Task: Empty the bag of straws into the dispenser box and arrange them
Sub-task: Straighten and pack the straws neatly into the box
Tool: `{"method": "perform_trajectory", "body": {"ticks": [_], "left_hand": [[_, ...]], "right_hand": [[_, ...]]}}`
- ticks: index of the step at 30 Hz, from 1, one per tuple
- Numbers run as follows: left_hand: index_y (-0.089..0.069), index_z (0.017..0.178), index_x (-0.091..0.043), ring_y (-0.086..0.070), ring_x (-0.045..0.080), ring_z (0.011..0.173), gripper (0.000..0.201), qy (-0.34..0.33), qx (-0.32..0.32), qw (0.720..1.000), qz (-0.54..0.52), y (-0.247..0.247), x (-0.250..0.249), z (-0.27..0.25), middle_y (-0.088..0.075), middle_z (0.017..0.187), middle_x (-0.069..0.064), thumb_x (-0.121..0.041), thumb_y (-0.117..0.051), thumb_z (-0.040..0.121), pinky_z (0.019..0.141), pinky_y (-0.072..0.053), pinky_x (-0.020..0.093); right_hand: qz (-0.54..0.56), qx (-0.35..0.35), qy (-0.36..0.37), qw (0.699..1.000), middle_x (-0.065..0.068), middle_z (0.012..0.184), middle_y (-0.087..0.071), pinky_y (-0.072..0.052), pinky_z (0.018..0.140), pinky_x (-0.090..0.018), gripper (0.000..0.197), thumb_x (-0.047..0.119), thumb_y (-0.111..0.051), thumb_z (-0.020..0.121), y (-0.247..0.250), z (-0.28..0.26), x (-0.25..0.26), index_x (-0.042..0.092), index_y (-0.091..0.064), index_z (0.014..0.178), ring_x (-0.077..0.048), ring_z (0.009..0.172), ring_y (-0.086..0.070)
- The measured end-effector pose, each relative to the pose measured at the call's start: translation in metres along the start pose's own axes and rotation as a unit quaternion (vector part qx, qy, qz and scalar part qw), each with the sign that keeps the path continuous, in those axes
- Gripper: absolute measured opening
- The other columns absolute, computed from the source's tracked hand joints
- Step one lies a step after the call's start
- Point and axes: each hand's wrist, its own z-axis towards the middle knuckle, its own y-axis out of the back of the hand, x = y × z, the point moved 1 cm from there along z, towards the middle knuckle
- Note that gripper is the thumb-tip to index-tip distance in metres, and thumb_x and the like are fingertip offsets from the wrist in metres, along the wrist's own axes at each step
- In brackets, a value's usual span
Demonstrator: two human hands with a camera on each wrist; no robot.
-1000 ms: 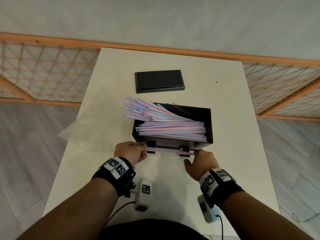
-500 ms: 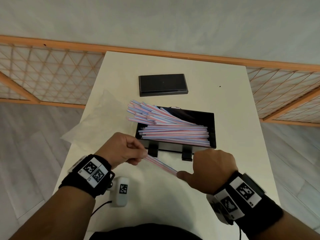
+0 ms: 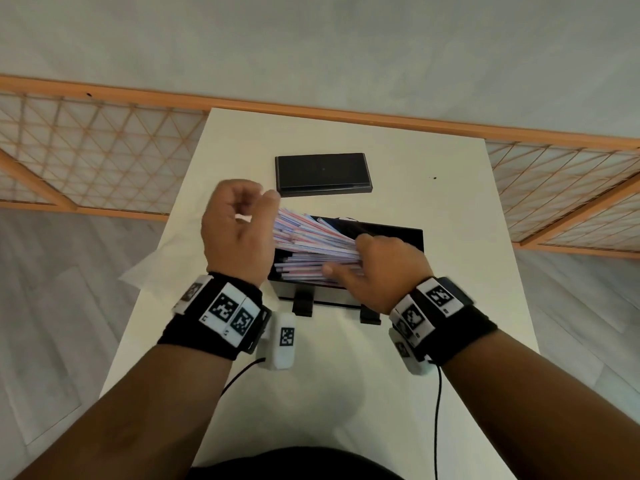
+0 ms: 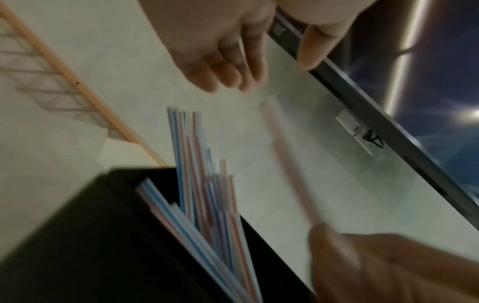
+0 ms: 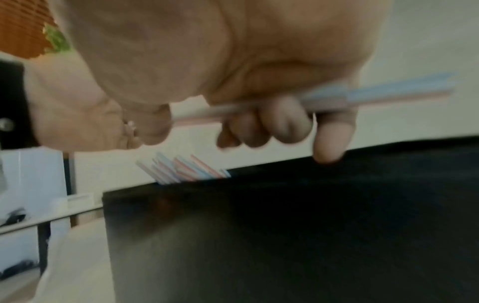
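Right now my right hand sits low at the centre of the head view, over the black dispenser box, fingers curled round one striped straw; the right wrist view shows that straw running across my bent fingers, its pale blue end sticking out toward the right edge. My left hand hangs raised at centre left, beside the fanned ends of the straws, its fingers loosely curled with a gap showing through them; they hold nothing that I can make out. Those straws lie in the box, their left ends splayed up over its left rim. A flat black lid rests on the white table above the box in frame, and crumpled clear plastic lies at the table's left edge.
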Motion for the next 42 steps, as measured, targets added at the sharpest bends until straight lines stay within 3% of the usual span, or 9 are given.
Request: {"method": "perform_trajectory", "body": {"ticks": [3, 6, 8, 13, 21, 27, 32, 37, 42], "left_hand": [[-0.050, 0.116, -0.019, -0.055, 0.010, 0.099, 0.046, 0.128, -0.055, 0.989, -0.049, -0.012, 0.006, -0.002, -0.055, 0.115, -0.001, -0.042, -0.065, 0.079, 0.083, -0.042, 0.015], [-0.049, 0.131, -0.004, -0.063, 0.022, 0.100, 0.084, 0.290, -0.056, 0.950, -0.106, -0.022, 0.020, -0.003, -0.058, 0.115, 0.005, -0.058, -0.068, 0.069, 0.094, -0.052, 0.037], [-0.050, 0.133, -0.001, -0.069, 0.035, 0.103, 0.097, 0.330, -0.029, 0.937, -0.113, -0.026, 0.029, -0.005, -0.066, 0.114, 0.011, -0.066, -0.069, 0.064, 0.094, -0.057, 0.050], [-0.046, 0.121, -0.022, -0.068, 0.025, 0.096, 0.049, 0.305, -0.026, 0.949, -0.071, -0.032, 0.027, -0.005, -0.063, 0.103, 0.001, -0.046, -0.068, 0.085, 0.093, -0.058, 0.051], [-0.039, 0.123, -0.034, -0.066, 0.034, 0.108, 0.079, 0.333, -0.019, 0.940, -0.068, -0.032, 0.026, -0.001, -0.063, 0.122, 0.009, -0.074, -0.056, 0.056, 0.100, -0.052, 0.058], [-0.034, 0.140, -0.024, -0.065, 0.031, 0.108, 0.075, 0.309, -0.028, 0.949, -0.047, -0.031, 0.017, -0.007, -0.061, 0.127, 0.008, -0.059, -0.054, 0.077, 0.102, -0.051, 0.056], [-0.030, 0.146, -0.020, -0.062, 0.030, 0.107, 0.081, 0.293, -0.021, 0.956, -0.023, -0.032, 0.020, -0.008, -0.058, 0.126, 0.004, -0.060, -0.051, 0.078, 0.101, -0.051, 0.056], [-0.027, 0.148, -0.018, -0.062, 0.028, 0.109, 0.080, 0.270, -0.008, 0.963, -0.001, -0.033, 0.021, -0.011, -0.058, 0.133, 0.007, -0.058, -0.049, 0.082, 0.101, -0.051, 0.053], [-0.028, 0.148, -0.017, -0.059, 0.028, 0.115, 0.072, 0.262, -0.013, 0.965, 0.003, -0.032, 0.023, -0.010, -0.055, 0.136, 0.006, -0.052, -0.055, 0.091, 0.105, -0.048, 0.051]], "right_hand": [[-0.033, 0.031, 0.003, 0.999, 0.001, 0.116, -0.053, -0.045, 0.095, -0.047, 0.097, 0.098, -0.026, 0.060, -0.016, 0.006, -0.006, 0.024, -0.048, 0.120, -0.024, 0.108, -0.051], [-0.053, 0.066, 0.011, 0.996, 0.000, 0.127, -0.053, -0.034, 0.108, -0.051, 0.104, 0.098, -0.026, 0.060, -0.027, 0.006, -0.009, 0.024, -0.044, 0.130, -0.026, 0.118, -0.049], [-0.058, 0.076, 0.014, 0.995, -0.001, 0.129, -0.053, -0.034, 0.110, -0.050, 0.094, 0.092, -0.029, 0.068, -0.033, 0.005, -0.008, 0.023, -0.042, 0.131, -0.027, 0.120, -0.049], [0.017, 0.075, 0.054, 0.996, -0.003, 0.129, -0.047, -0.042, 0.103, -0.045, 0.078, 0.080, -0.043, 0.080, -0.039, 0.005, 0.002, 0.020, -0.040, 0.130, -0.026, 0.121, -0.043], [0.005, 0.107, 0.011, 0.994, -0.002, 0.131, -0.052, -0.039, 0.106, -0.052, 0.101, 0.096, -0.022, 0.062, -0.040, 0.013, -0.003, 0.028, -0.043, 0.133, -0.030, 0.123, -0.050], [-0.028, 0.155, 0.016, 0.987, -0.002, 0.130, -0.053, -0.045, 0.101, -0.049, 0.093, 0.094, -0.030, 0.066, -0.039, 0.022, -0.004, 0.029, -0.052, 0.129, -0.029, 0.119, -0.052], [-0.010, 0.196, 0.057, 0.979, 0.002, 0.138, -0.049, -0.046, 0.100, -0.049, 0.099, 0.092, -0.039, 0.061, -0.043, 0.025, -0.001, 0.037, -0.036, 0.143, -0.029, 0.123, -0.052], [-0.081, 0.156, 0.041, 0.984, 0.002, 0.107, -0.060, -0.050, 0.089, -0.041, 0.086, 0.093, -0.038, 0.063, -0.034, 0.029, 0.002, 0.029, -0.060, 0.117, -0.025, 0.102, -0.060], [0.032, 0.139, 0.124, 0.982, 0.000, 0.126, -0.056, -0.050, 0.095, -0.043, 0.085, 0.073, -0.053, 0.067, -0.045, 0.033, 0.013, 0.022, -0.049, 0.134, -0.026, 0.116, -0.054]]}}
